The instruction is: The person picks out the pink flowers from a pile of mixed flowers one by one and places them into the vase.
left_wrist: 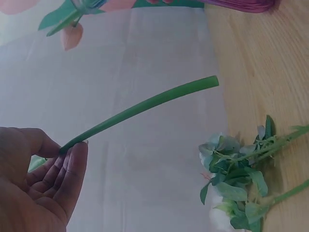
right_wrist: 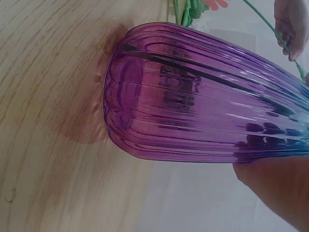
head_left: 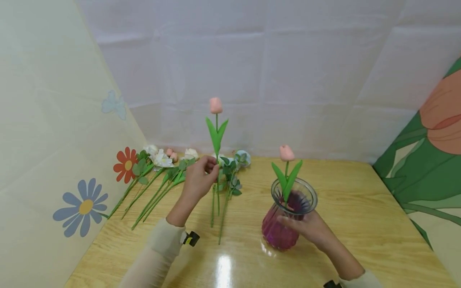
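One tulip (head_left: 287,186) in vase (right_wrist: 193,104) | right grip (head_left: 307,227): vase | left grip (head_left: 200,176): second tulip (head_left: 217,141)

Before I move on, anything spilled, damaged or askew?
Nothing stands out. The ribbed purple glass vase in the right hand shows no visible cracks, and the pink, green-leaved tulip in the left hand looks intact. The bright patch on the pale wooden table looks like glare, not a spill.

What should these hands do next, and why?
I'd probably bring the raised tulip, held by the left hand, over the vase: the lower stem is free, the right hand grips the vase, and its mouth has room beside the inserted tulip.
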Demonstrator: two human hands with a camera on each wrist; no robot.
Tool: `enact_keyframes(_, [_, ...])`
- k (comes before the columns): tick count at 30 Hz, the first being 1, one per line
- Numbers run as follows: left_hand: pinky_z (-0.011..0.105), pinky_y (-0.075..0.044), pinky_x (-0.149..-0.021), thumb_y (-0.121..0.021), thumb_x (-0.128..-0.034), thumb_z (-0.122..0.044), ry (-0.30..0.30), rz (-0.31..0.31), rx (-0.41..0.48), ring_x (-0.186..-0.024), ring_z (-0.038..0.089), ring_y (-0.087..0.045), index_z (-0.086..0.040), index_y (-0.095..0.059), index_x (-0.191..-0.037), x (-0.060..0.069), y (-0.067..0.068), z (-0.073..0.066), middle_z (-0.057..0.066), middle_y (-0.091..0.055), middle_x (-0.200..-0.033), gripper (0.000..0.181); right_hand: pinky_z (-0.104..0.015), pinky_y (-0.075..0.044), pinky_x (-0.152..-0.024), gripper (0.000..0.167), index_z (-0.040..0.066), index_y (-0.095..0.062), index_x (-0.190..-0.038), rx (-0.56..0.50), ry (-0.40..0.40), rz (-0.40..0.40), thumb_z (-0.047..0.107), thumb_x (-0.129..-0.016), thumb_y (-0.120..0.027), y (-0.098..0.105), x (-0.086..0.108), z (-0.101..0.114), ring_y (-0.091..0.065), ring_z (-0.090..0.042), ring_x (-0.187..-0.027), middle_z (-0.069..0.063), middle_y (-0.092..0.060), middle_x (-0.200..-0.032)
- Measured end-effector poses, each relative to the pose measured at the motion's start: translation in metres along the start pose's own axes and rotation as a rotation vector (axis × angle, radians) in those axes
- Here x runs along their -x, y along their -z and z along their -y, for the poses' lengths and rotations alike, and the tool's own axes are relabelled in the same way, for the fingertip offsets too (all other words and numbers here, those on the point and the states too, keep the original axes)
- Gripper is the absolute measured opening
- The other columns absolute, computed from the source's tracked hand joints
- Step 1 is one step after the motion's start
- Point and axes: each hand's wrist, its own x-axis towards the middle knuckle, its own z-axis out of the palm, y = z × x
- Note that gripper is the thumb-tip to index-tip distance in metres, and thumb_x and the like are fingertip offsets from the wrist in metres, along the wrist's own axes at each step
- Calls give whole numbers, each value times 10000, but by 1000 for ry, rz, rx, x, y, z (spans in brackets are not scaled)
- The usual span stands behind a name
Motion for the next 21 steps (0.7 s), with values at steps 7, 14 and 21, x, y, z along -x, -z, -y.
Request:
enact_keyframes(7, [267, -529, -556, -657, -967, -115, -72, -14, 44, -675, 164, -671, -15, -682, -1056, -4, -4, -13, 69, -718, -858, 136, -597, -516, -953, 806, -27, -289, -1511, 7, 10, -4, 96, -876, -769, 0, 0, 0, -567, -497, -1216, -343, -526, -1380])
enact_keyframes(14, [260, -544, -601, -673, -941, -78, -130, -38, 75, -744, 173, -669, -18, -679, -1030, -7, -9, -28, 78, -716, -860, 107, -641, -461, -1003, 818, 3, -303, -1525, 17, -25, -7, 138, -876, -782, 1, -1, -1, -542, -499, -1256, -316, -532, -1394])
enact_keyframes(21, [256, -552, -621, -668, -936, -56, -185, -41, 113, -755, 195, -671, 22, -670, -1037, -7, -11, -43, 104, -711, -866, 127, -652, -445, -1014, 812, -4, -305, -1524, 8, -25, 2, 140, -879, -778, 2, -1, 1, -531, -502, -1267, -316, -528, -1400])
